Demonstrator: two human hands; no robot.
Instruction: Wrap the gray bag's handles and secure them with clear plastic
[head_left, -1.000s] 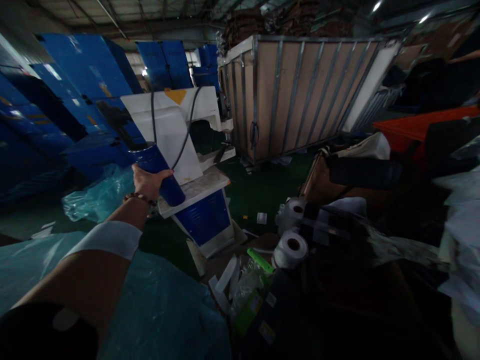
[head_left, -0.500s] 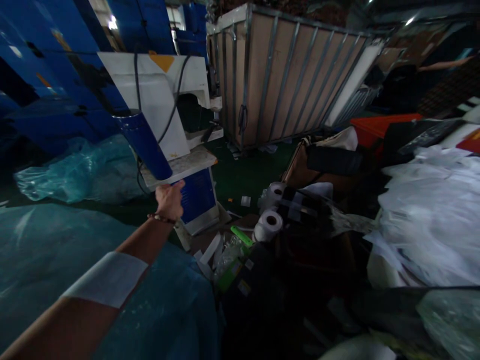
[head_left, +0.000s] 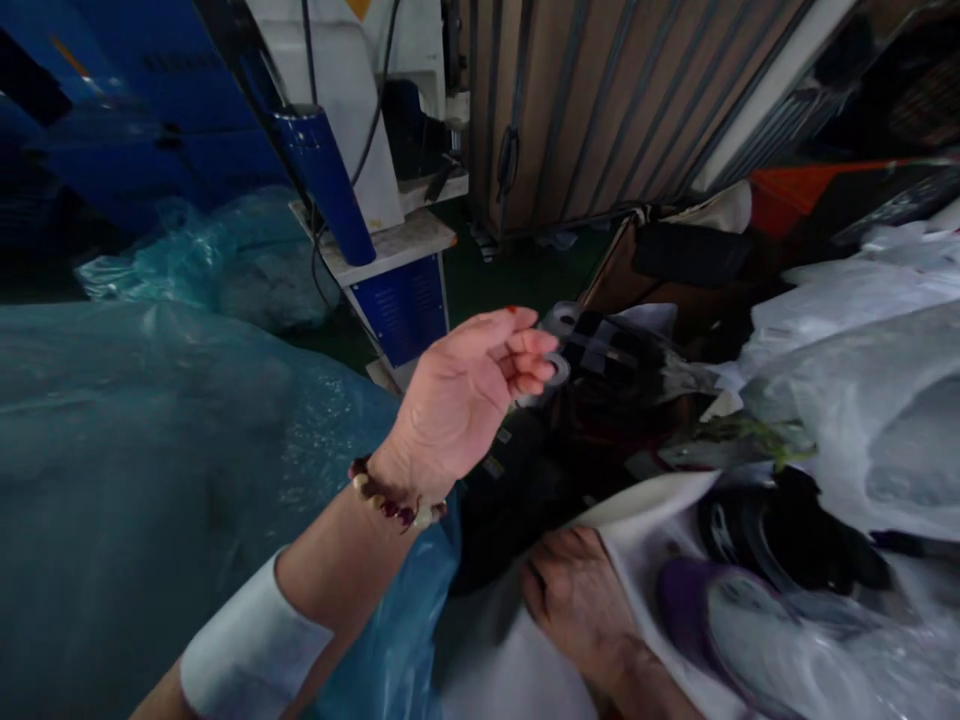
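Note:
My left hand is raised in the middle of the view, palm up, its fingers loosely bent and apart with nothing in them. A beaded bracelet circles that wrist, and a white band wraps the forearm. Lower down, my right hand is closed over the edge of a white sheet, which looks like cloth or sacking. Its fingertips are partly hidden. Beside the right hand lie a purple-rimmed roll and a black item whose kind I cannot make out.
A large teal plastic-wrapped bundle fills the left. Ahead stand a white machine on a blue-fronted base, a blue cylinder and a metal-barred cage. White plastic bags are heaped at right; white rolls lie beyond my left hand.
My left hand has come back from near the blue machine base, turned palm up and moved right. My right hand and the white sheet have come into view as the camera tilted down.

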